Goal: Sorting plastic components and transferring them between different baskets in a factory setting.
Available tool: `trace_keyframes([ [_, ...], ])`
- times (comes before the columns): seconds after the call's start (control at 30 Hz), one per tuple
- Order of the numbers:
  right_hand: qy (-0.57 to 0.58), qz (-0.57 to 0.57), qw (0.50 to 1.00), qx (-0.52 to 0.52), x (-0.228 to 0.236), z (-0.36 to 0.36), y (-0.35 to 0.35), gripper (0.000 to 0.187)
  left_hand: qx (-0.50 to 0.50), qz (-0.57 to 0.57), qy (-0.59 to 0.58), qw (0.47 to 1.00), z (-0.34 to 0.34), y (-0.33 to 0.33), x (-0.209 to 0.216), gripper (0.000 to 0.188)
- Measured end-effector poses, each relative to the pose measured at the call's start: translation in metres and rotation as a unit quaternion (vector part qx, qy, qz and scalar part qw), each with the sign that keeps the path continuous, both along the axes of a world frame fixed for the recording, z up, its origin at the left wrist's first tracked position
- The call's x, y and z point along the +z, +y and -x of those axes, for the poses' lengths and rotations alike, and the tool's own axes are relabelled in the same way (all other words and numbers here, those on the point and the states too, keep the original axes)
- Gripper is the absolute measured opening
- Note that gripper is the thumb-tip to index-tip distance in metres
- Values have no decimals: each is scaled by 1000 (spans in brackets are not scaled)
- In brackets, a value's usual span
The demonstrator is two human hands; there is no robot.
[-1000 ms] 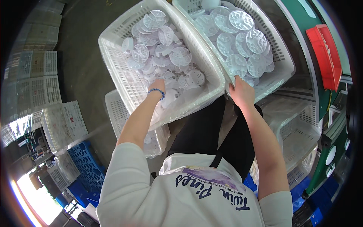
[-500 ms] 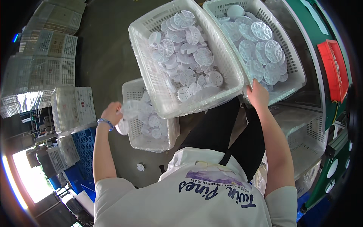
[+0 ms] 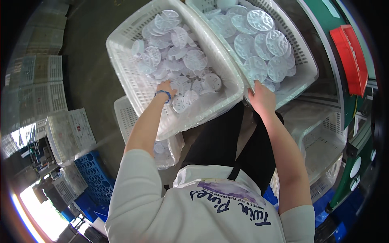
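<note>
My left hand (image 3: pixel 165 88) reaches into a white plastic crate (image 3: pixel 231 92) lined with clear film. Its fingers look extended and touch the loose pile of round clear and white plastic discs (image 3: pixel 195 60); the fingertips are partly lost among them. At the near corner of a second lined crate (image 3: pixel 311 77), to the right, my right hand (image 3: pixel 262 97) is closed on the rim and film. Larger clear discs (image 3: pixel 278 43) fill that crate. Below the left crate, a lower white crate (image 3: pixel 126 115) holding similar pieces is partly covered by my left arm.
A red bin (image 3: pixel 351 60) sits on the green-edged bench at the right. An open white crate (image 3: pixel 322 152) lies beneath it. White crates (image 3: pixel 73 131) are stacked along the left, near a blue plastic pallet (image 3: pixel 95 172).
My left hand has swung from above the lower left crate, where it held clear plastic pieces, into the left upper crate. Those pieces have left the hand. My right hand stays at the crate corner.
</note>
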State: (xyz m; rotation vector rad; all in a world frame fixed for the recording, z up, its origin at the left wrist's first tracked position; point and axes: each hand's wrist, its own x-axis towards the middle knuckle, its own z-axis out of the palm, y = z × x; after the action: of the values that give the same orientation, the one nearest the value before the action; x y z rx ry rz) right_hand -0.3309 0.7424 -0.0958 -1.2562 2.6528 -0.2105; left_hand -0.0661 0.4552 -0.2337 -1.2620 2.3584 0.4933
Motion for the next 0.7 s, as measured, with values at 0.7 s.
trace_keyframes([
  [0.7,-7,-10,1000,-9,-3,7,7,31,33,-67,36,997,50,28,-48,58],
])
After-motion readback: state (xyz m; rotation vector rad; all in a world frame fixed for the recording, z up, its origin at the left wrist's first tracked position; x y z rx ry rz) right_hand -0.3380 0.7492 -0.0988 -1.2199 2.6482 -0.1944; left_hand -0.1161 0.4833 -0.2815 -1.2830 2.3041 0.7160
